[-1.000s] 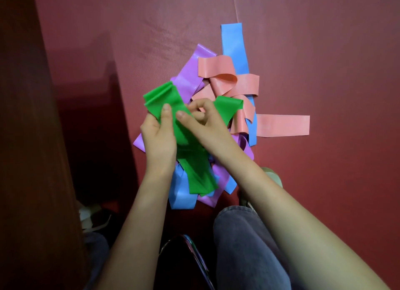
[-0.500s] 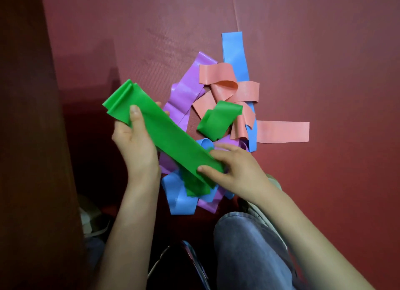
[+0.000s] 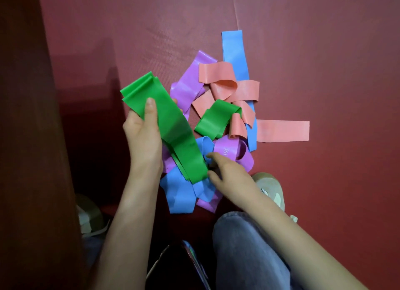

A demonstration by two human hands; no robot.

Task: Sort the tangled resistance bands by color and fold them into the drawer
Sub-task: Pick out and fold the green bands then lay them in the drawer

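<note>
**A:** Right hand (image 3: 229, 177) has slid its fingers off the top of the green band (image 3: 173, 125); they now sit beside its lower end, at 6 o'clock of the pile (image 3: 227, 94).

**B:** Is it gripping the band?

**A:** Can't tell. The fingers are loosely bent at the edge. Left hand (image 3: 142, 138), at 9 o'clock, pinches the upper end, thumb on top.

**B:** How far along?

**A:** Early, I'd judge. One green band is drawn out straight, not folded. A green loop (image 3: 216, 120) lies mid-pile, tangled with purple (image 3: 190, 81), pink at 3 o'clock (image 3: 283, 131) and blue at 12 (image 3: 236, 58), all on the mat (image 3: 324, 51).

**B:** And the drawer?

**A:** Not in view. Nothing looks sorted or stored yet.
</note>
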